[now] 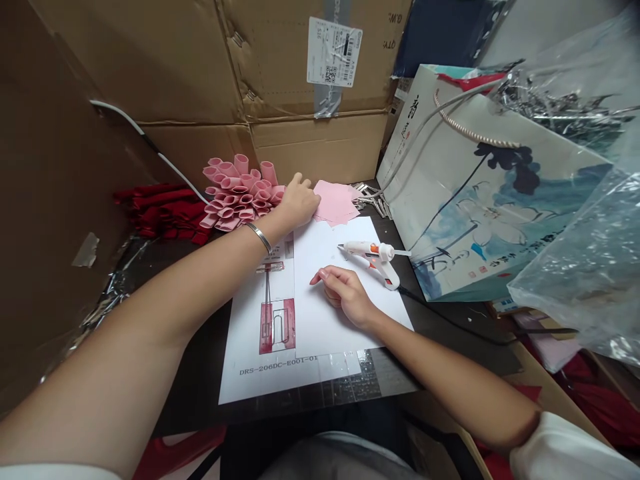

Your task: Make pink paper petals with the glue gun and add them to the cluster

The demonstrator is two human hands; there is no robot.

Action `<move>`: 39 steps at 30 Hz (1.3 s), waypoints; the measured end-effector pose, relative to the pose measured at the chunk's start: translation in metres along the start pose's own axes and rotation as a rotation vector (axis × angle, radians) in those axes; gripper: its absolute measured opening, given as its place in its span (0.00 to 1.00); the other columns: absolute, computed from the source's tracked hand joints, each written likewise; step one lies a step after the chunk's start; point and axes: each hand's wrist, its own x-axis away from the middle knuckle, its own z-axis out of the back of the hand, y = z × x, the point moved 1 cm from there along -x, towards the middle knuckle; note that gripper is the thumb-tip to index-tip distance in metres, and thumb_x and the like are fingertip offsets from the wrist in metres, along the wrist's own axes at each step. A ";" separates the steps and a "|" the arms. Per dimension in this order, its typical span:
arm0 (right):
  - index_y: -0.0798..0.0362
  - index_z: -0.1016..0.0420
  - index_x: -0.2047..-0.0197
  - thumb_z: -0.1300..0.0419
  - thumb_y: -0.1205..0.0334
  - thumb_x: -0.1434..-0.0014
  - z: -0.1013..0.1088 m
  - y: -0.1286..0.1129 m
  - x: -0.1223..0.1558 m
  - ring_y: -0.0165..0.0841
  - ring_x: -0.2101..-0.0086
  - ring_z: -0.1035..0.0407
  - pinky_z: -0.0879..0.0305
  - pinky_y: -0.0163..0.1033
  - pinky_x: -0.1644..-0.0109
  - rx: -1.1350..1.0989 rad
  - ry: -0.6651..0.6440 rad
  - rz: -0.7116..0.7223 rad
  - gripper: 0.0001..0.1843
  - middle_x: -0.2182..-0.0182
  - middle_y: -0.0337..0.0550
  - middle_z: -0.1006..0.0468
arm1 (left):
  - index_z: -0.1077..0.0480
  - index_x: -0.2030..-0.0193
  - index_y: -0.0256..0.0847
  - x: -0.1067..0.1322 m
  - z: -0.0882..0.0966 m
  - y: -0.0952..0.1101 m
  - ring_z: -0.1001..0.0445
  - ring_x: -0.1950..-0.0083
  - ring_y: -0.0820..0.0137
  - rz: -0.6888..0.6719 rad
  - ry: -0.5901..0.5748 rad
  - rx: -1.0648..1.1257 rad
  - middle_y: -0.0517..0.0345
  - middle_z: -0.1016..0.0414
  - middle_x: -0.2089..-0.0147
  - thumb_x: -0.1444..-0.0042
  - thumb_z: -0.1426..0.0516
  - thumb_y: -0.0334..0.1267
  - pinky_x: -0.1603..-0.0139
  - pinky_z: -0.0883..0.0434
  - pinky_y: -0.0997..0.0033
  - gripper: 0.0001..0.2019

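Observation:
My left hand (299, 200) reaches forward to the far side of the table. Its fingers curl down onto the edge of a stack of pink paper squares (336, 202), right beside a pile of rolled pink paper tubes (240, 193); whether it grips a sheet I cannot see. A silver bangle sits on that wrist. My right hand (344, 292) rests on the white sheet (320, 313), fingers loosely curled and pointing left, holding nothing. A white hot glue gun (375, 257) lies on the sheet just beyond the right hand, not touched.
Cardboard boxes (280, 80) wall the back and left. A painted paper gift bag (480, 200) leans at the right, with clear plastic bags of metal clips (575, 107) above it. Red folded pieces (165, 210) lie at the back left. Metal clips (373, 197) lie by the bag.

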 end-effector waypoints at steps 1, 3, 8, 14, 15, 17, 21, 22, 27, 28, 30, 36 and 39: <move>0.53 0.26 0.67 0.41 0.42 0.40 0.000 0.000 0.000 0.23 0.83 0.60 0.65 0.36 0.78 0.002 0.000 0.000 0.21 0.85 0.28 0.51 | 0.21 0.63 0.36 0.002 -0.002 0.001 0.31 0.50 0.52 0.000 -0.001 -0.003 0.42 0.20 0.62 0.49 0.45 0.32 0.43 0.50 0.53 0.11; 0.53 0.26 0.67 0.41 0.42 0.41 0.000 0.000 0.000 0.23 0.83 0.60 0.65 0.36 0.78 0.007 -0.002 -0.002 0.21 0.85 0.27 0.51 | 0.21 0.63 0.35 0.005 -0.006 0.006 0.31 0.51 0.52 -0.003 -0.005 -0.012 0.41 0.20 0.63 0.50 0.44 0.32 0.43 0.49 0.53 0.11; 0.54 0.25 0.67 0.40 0.44 0.40 0.000 0.001 0.000 0.24 0.82 0.59 0.65 0.36 0.77 0.026 -0.005 0.007 0.20 0.85 0.28 0.50 | 0.21 0.63 0.35 0.010 -0.010 0.017 0.31 0.51 0.53 0.024 0.019 -0.025 0.43 0.20 0.64 0.47 0.47 0.27 0.45 0.47 0.53 0.12; 0.54 0.23 0.69 0.37 0.48 0.43 0.002 0.000 0.000 0.25 0.80 0.55 0.56 0.36 0.74 0.035 -0.037 0.019 0.16 0.85 0.28 0.49 | 0.22 0.67 0.37 0.011 -0.004 0.018 0.30 0.55 0.56 0.060 0.079 -0.039 0.46 0.20 0.66 0.45 0.49 0.24 0.48 0.45 0.54 0.14; 0.53 0.23 0.69 0.37 0.48 0.43 0.002 0.000 0.000 0.25 0.80 0.55 0.55 0.36 0.74 0.034 -0.035 0.020 0.16 0.85 0.28 0.49 | 0.22 0.67 0.36 0.011 -0.001 0.018 0.30 0.56 0.56 0.066 0.095 -0.039 0.45 0.21 0.67 0.45 0.49 0.24 0.49 0.44 0.54 0.14; 0.53 0.23 0.70 0.37 0.49 0.43 0.002 0.001 -0.001 0.25 0.80 0.54 0.54 0.36 0.74 0.034 -0.030 0.019 0.15 0.85 0.28 0.48 | 0.22 0.65 0.34 0.010 0.007 0.019 0.31 0.56 0.55 0.082 0.138 -0.030 0.44 0.21 0.66 0.46 0.48 0.24 0.51 0.43 0.54 0.13; 0.54 0.25 0.71 0.36 0.49 0.43 0.002 0.002 0.000 0.24 0.82 0.56 0.57 0.35 0.76 0.023 -0.032 0.013 0.16 0.86 0.28 0.47 | 0.26 0.57 0.31 0.022 0.032 0.029 0.31 0.56 0.54 0.131 0.263 0.007 0.40 0.23 0.59 0.42 0.50 0.27 0.57 0.42 0.55 0.12; 0.54 0.25 0.71 0.36 0.49 0.43 0.002 0.003 0.000 0.24 0.82 0.57 0.59 0.35 0.77 0.014 -0.036 0.012 0.16 0.86 0.28 0.47 | 0.27 0.57 0.32 0.030 0.038 0.034 0.31 0.57 0.54 0.140 0.304 0.020 0.41 0.23 0.58 0.41 0.50 0.29 0.59 0.42 0.56 0.12; 0.51 0.28 0.55 0.49 0.37 0.38 0.002 0.002 0.001 0.24 0.84 0.60 0.64 0.34 0.80 -0.107 -0.025 0.025 0.26 0.85 0.27 0.48 | 0.29 0.64 0.35 0.096 0.052 0.059 0.31 0.63 0.59 0.110 0.585 0.146 0.48 0.24 0.66 0.42 0.48 0.33 0.64 0.41 0.60 0.07; 0.51 0.30 0.50 0.52 0.34 0.38 0.002 0.002 0.000 0.25 0.85 0.60 0.64 0.34 0.81 -0.153 -0.016 0.023 0.30 0.85 0.27 0.47 | 0.29 0.65 0.36 0.111 0.050 0.064 0.31 0.64 0.60 0.103 0.597 0.169 0.50 0.24 0.67 0.42 0.48 0.33 0.64 0.40 0.60 0.06; 0.51 0.33 0.48 0.54 0.28 0.41 0.002 0.001 -0.001 0.24 0.85 0.59 0.64 0.34 0.81 -0.236 0.006 0.006 0.36 0.83 0.28 0.42 | 0.29 0.66 0.37 0.136 0.043 0.069 0.31 0.65 0.61 0.063 0.617 0.226 0.52 0.23 0.67 0.42 0.47 0.33 0.64 0.39 0.61 0.06; 0.52 0.33 0.66 0.52 0.28 0.43 0.002 0.002 -0.003 0.24 0.87 0.49 0.53 0.34 0.83 -0.204 0.049 -0.062 0.32 0.83 0.32 0.38 | 0.29 0.65 0.38 0.172 0.024 0.075 0.28 0.61 0.64 -0.365 0.590 0.345 0.57 0.20 0.58 0.43 0.45 0.27 0.59 0.35 0.62 0.05; 0.51 0.33 0.63 0.37 0.47 0.44 0.002 0.005 -0.003 0.22 0.88 0.48 0.54 0.32 0.84 -0.153 0.103 -0.064 0.17 0.81 0.30 0.35 | 0.29 0.64 0.39 0.177 0.019 0.072 0.29 0.59 0.63 -0.355 0.570 0.456 0.57 0.20 0.57 0.44 0.42 0.31 0.58 0.34 0.61 0.02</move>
